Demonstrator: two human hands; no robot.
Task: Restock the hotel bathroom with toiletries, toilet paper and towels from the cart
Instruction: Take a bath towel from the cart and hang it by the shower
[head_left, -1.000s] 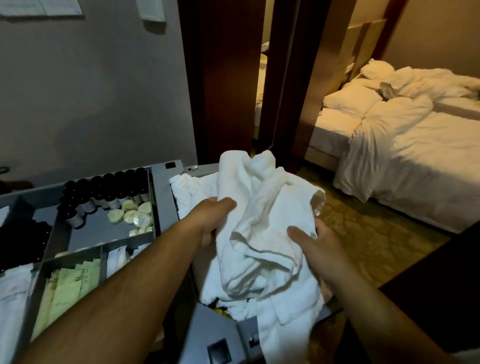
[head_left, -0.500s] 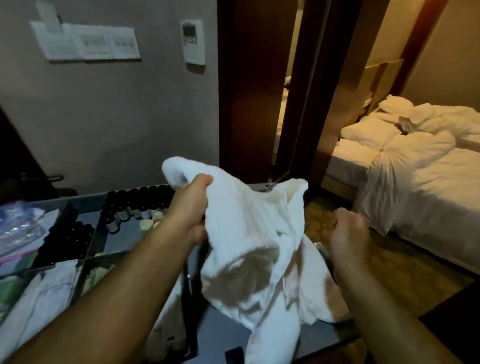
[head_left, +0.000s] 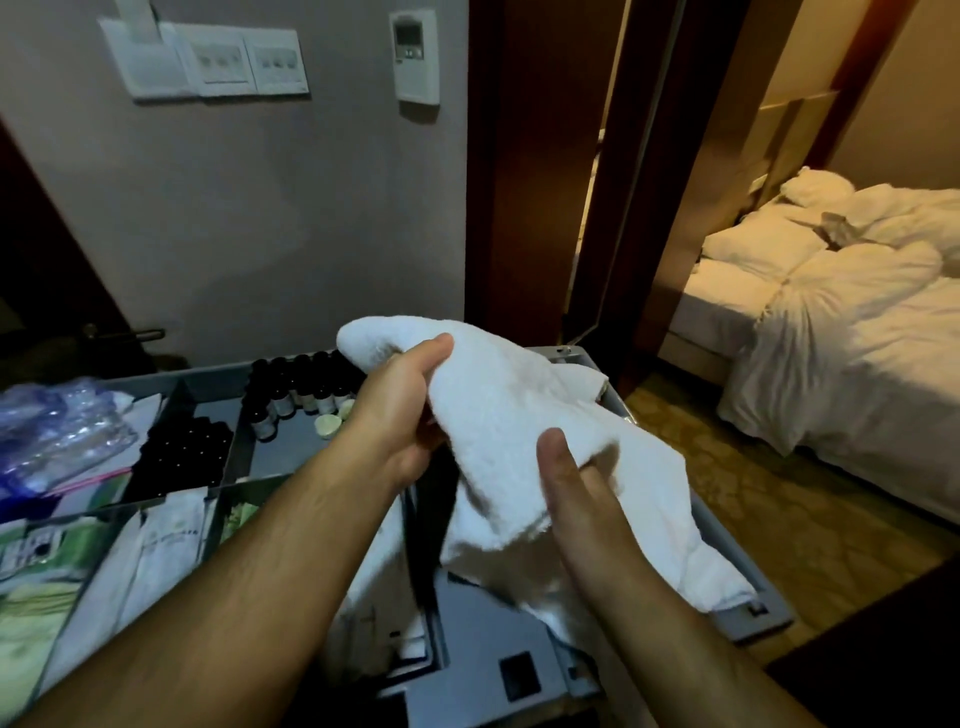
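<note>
The right hand (head_left: 576, 488), clenched apart before, now grasps a fold of the towel (head_left: 498, 410); the left hand (head_left: 400, 410) still grips its top. The towel is white and hangs crumpled.

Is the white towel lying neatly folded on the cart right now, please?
No, the left hand and right hand hold the white towel bunched up above the cart.
</note>
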